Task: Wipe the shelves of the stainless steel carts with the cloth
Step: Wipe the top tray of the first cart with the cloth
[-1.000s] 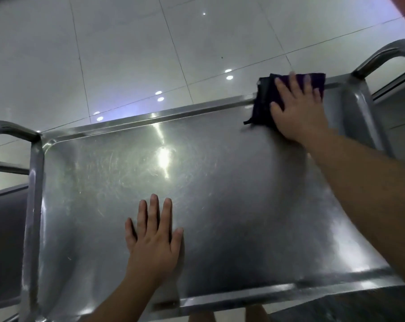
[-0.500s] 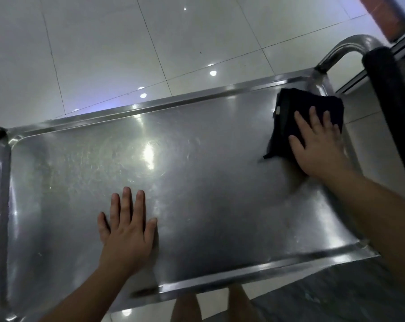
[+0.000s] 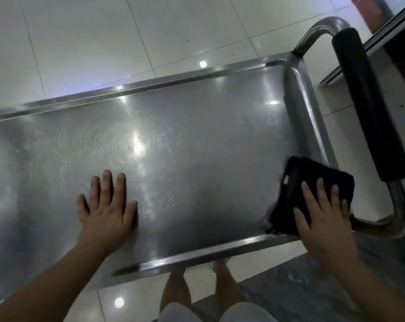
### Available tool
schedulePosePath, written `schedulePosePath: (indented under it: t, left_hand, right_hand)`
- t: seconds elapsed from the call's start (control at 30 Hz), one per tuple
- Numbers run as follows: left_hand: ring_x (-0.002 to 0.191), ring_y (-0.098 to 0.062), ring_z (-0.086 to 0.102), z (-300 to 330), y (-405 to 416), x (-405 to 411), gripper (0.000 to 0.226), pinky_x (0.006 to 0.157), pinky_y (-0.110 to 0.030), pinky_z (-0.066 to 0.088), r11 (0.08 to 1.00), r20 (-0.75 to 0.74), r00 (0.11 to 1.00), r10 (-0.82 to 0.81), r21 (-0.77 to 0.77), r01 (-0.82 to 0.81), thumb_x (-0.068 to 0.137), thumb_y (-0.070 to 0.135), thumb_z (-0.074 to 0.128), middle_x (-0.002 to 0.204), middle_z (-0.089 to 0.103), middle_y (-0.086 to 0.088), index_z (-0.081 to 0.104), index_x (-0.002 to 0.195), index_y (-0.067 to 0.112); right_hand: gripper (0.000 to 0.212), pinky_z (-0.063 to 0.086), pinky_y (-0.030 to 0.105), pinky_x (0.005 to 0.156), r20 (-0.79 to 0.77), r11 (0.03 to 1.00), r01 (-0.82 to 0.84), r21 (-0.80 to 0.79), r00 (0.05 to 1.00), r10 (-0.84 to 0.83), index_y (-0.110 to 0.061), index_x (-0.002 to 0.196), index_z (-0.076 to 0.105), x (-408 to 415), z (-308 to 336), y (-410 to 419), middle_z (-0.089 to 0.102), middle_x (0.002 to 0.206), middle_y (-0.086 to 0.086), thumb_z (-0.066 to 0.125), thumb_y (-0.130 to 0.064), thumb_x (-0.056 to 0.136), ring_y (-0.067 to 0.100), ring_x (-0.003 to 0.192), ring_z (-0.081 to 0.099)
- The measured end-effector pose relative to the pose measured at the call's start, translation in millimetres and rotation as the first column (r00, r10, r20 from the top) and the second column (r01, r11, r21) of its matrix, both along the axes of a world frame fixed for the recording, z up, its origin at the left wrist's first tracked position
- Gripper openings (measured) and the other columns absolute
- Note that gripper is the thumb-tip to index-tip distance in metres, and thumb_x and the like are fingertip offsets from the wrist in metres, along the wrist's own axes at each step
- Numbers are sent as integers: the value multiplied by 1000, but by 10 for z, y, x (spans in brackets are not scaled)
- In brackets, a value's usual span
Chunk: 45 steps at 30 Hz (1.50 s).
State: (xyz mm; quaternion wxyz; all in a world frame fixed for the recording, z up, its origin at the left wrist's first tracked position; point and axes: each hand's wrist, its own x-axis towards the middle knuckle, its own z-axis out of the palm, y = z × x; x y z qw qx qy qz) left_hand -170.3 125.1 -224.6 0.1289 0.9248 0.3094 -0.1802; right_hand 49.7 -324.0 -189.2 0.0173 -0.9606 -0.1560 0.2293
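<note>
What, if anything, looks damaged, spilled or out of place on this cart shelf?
Nothing stands out. The shelf shows only fine swirl scratches and light glare, no spill or dent. The right hand presses the dark cloth flat at the near right corner; the left hand rests flat.

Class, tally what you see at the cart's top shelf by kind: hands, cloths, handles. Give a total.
Hands: 2, the left hand flat on the shelf, the right hand on the cloth
Cloths: 1, the cloth
Handles: 1, the handle
Total: 4
</note>
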Motion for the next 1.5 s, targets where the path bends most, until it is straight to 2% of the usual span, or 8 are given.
schedulePosePath:
  t: [0.17,0.4,0.57,0.73,0.9,1.03,1.33,1.5]
  left_hand:
    - [155,-14,-30,4,27,31,72,124,-57,-9,1000,-3,1000,8,16,-8,99,70,7,169,-30,12,-19,161,45]
    - [152,-14,-36,40,37,53,70,125,-56,-13,999,-28,999,25,23,-25,99,67,7,167,-35,11,-29,156,48]
    - [152,-14,-37,48,14,52,69,124,-56,-14,999,-33,999,41,9,-41,98,68,5,167,-36,10,-32,153,49]
    - [152,-14,-36,29,13,51,69,124,-56,-14,999,-7,999,34,6,-34,98,69,5,166,-36,11,-31,154,49]
    - [153,-13,-34,-5,14,7,70,122,-56,-14,1000,1,1000,10,19,-10,100,68,5,167,-35,11,-25,158,46]
    - [154,-14,-32,-7,11,15,71,122,-51,-17,1000,8,1000,6,26,-7,100,69,5,168,-32,11,-21,161,44]
    - [155,-17,-30,23,3,36,71,125,-58,-12,1000,23,1000,4,20,-5,100,66,6,169,-31,8,-23,161,41]
    - [155,-19,-30,13,8,38,72,124,-59,-12,999,31,1000,-5,43,4,102,65,9,169,-31,6,-23,161,39]
  right_hand:
    - [71,3,56,125,115,995,-92,46,990,87,-33,162,12,1277,-63,951,8,171,7,20,-60,97,37,156,3]
    - [74,-4,55,125,86,988,-116,103,991,107,-35,163,6,2349,-124,2023,-3,172,3,17,-65,95,37,156,-7]
    - [73,7,58,124,91,970,-204,136,977,193,-34,163,17,1403,-73,1415,7,172,5,23,-62,96,38,156,3]
    - [69,8,57,125,-28,959,-274,69,961,276,-35,163,12,-253,12,266,-6,172,-3,20,-62,100,25,157,-12]
    - [66,-1,46,125,-81,949,-308,62,947,312,-33,162,19,-719,52,143,2,172,-2,15,-62,103,28,158,-4]
    - [66,-2,48,126,-4,959,-273,76,962,274,-42,162,2,-166,-54,597,-10,171,-7,12,-67,101,23,157,-14]
    - [73,-3,55,125,144,979,-141,145,982,120,-34,163,3,2203,-148,2686,-4,172,2,17,-64,98,36,156,-8]
    - [69,-6,58,124,163,978,-164,129,976,142,-36,162,8,2372,-132,3287,1,172,-1,14,-61,98,40,155,-9]
